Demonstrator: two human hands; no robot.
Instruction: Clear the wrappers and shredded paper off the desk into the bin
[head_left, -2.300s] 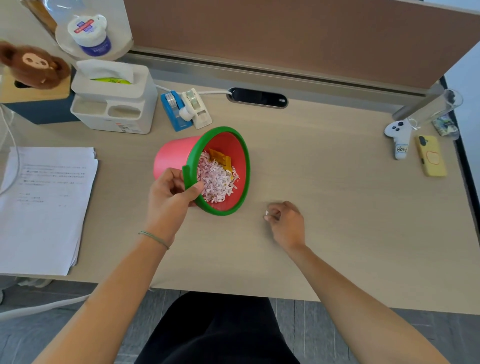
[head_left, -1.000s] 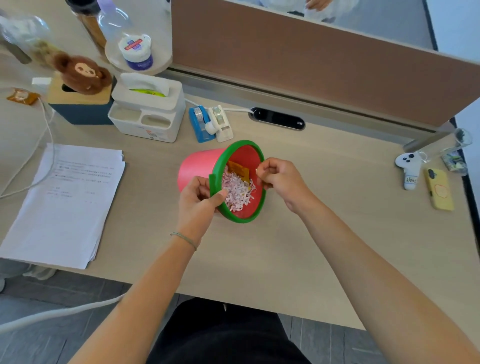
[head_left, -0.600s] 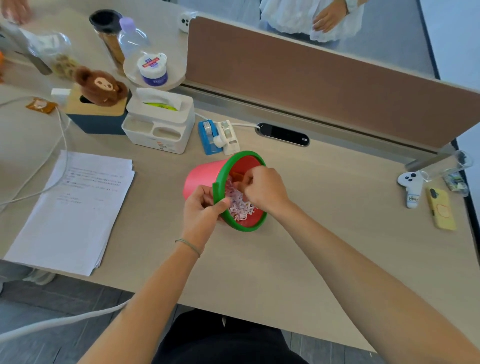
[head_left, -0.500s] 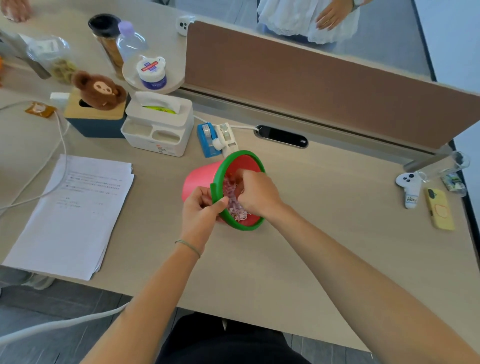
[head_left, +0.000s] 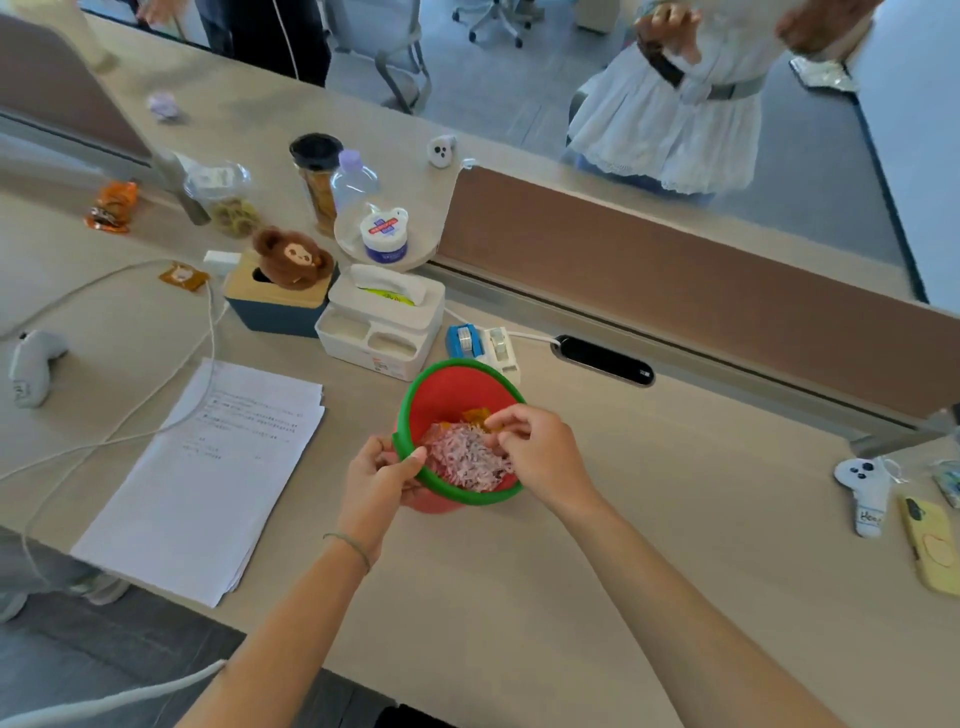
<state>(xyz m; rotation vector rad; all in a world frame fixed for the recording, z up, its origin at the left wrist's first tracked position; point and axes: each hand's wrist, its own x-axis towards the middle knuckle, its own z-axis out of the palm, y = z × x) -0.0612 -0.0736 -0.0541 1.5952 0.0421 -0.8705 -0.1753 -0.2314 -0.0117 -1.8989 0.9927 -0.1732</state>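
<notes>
Bin: the red bin (head_left: 447, 395) with the green rim stands on the desk (head_left: 649, 519), right in front of the person, between the two hands.
Shredded paper: a pink and white pile of shredded paper (head_left: 462, 457) lies inside the bin, with a yellow wrapper (head_left: 475, 417) behind it.
Left hand: the left hand (head_left: 382, 480) holds the bin by its near left rim, thumb on the green edge, fingers closed around the outside.
Right hand: the right hand (head_left: 540, 454) is over the right side of the bin, fingers bent down and touching the paper pile. I cannot tell if it is pinching any paper.
Desk top: the bare wood near the hands has no scraps on it.
Nearby: a stack of white sheets (head_left: 208, 478) lies to the left, and a white tissue box (head_left: 382, 325) sits just behind the bin.
Change: a moment ago the bin was tipped over on its side with its mouth facing right; now it stands more upright with its mouth facing up. The right hand was deeper inside the bin before.
</notes>
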